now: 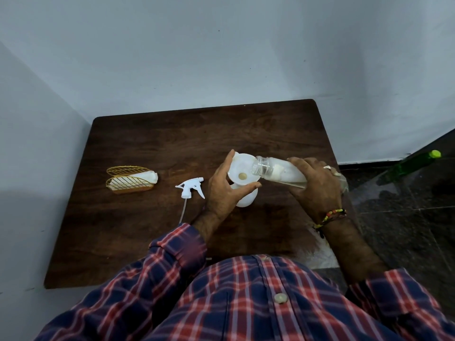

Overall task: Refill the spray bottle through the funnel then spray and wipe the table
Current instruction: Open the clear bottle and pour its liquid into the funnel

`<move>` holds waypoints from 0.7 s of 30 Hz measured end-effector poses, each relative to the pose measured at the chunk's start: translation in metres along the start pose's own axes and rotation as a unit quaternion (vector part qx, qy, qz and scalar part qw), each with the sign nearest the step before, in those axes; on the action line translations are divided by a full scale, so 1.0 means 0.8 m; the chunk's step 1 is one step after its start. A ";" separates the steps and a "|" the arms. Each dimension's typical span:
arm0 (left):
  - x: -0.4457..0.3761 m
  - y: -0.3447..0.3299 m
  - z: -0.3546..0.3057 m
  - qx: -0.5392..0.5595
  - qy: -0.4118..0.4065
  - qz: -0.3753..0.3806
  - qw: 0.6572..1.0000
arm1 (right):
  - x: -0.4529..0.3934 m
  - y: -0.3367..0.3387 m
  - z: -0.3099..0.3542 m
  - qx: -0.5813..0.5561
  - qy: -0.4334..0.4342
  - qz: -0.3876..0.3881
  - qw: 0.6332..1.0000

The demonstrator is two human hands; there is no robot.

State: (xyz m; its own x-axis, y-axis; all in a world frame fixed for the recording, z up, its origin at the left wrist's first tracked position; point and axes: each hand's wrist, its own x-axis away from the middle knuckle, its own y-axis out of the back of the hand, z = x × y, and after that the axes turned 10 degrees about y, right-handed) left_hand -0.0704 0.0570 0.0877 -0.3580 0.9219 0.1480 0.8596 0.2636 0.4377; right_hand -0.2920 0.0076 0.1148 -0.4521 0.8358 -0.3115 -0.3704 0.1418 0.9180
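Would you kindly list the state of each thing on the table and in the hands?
Spray bottle: upright, uncapped, funnel in its neck.
Funnel: steadied by the left hand.
Clear bottle: uncapped, tipped over the funnel, gripped by the right hand.
Trigger head: off, lying on the table.
Napkin holder: holding white napkins.

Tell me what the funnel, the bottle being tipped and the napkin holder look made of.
Funnel: opaque white plastic, by its smooth, slightly glossy bowl. Tipped bottle: clear plastic or possibly glass; liquid shows through and the neck is threaded. Napkin holder: thin gold-coloured wire, probably metal, seen as slim diagonal bars.
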 end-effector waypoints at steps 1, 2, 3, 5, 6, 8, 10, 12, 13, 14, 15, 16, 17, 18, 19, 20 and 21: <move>0.000 0.000 0.000 0.001 0.000 0.002 1.000 | 0.000 0.000 0.000 0.001 0.000 0.000 1.000; 0.000 0.001 0.000 0.002 -0.001 0.005 1.000 | 0.000 -0.001 0.000 0.002 0.000 0.002 1.000; 0.000 0.001 0.000 0.003 -0.001 0.008 1.000 | -0.001 -0.001 0.000 0.003 0.000 0.004 1.000; 0.001 0.002 0.000 0.000 -0.003 0.005 1.000 | -0.002 0.000 0.000 0.005 -0.001 0.008 1.000; 0.001 0.002 -0.001 -0.002 -0.003 0.004 1.000 | -0.002 0.000 0.000 0.006 -0.002 0.007 1.000; 0.002 0.002 -0.001 -0.001 -0.003 0.004 1.000 | -0.001 0.000 0.000 0.004 -0.004 0.003 1.000; 0.002 0.002 -0.001 -0.003 -0.002 0.003 1.000 | -0.001 0.000 -0.001 -0.002 -0.005 0.005 1.000; 0.002 0.002 -0.002 -0.006 -0.002 0.003 1.000 | 0.000 0.000 -0.001 -0.005 -0.006 0.008 1.000; 0.002 0.002 -0.002 -0.005 -0.002 0.002 1.000 | -0.001 0.000 -0.001 -0.006 -0.006 0.009 1.000; 0.003 0.002 -0.003 -0.004 -0.001 0.001 1.000 | 0.000 -0.001 -0.001 -0.005 -0.006 0.009 1.000; 0.003 0.002 -0.003 -0.003 -0.001 0.001 1.000 | -0.001 -0.001 -0.001 -0.003 -0.007 0.009 1.000; 0.003 0.002 -0.003 -0.003 0.001 0.001 1.000 | -0.001 -0.001 -0.001 0.001 -0.007 0.010 1.000; 0.003 0.002 -0.003 -0.003 0.002 0.001 1.000 | -0.001 -0.001 -0.001 0.005 -0.008 0.010 1.000; 0.003 0.002 -0.004 -0.004 0.003 0.002 1.000 | -0.002 -0.001 -0.002 0.008 -0.008 0.010 1.000; 0.003 0.003 -0.004 -0.004 0.004 0.002 1.000 | -0.002 -0.001 -0.001 0.009 -0.009 0.008 1.000; 0.004 0.003 -0.004 -0.003 0.006 0.002 1.000 | -0.002 -0.001 -0.001 0.010 -0.008 0.006 1.000; 0.004 0.003 -0.004 -0.002 0.007 0.001 1.000 | -0.002 -0.001 0.000 0.010 -0.007 0.006 1.000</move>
State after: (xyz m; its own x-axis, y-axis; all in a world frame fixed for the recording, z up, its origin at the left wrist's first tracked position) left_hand -0.0706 0.0594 0.0919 -0.3612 0.9184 0.1616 0.8594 0.2606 0.4400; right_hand -0.2913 0.0063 0.1147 -0.4445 0.8449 -0.2975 -0.3481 0.1431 0.9265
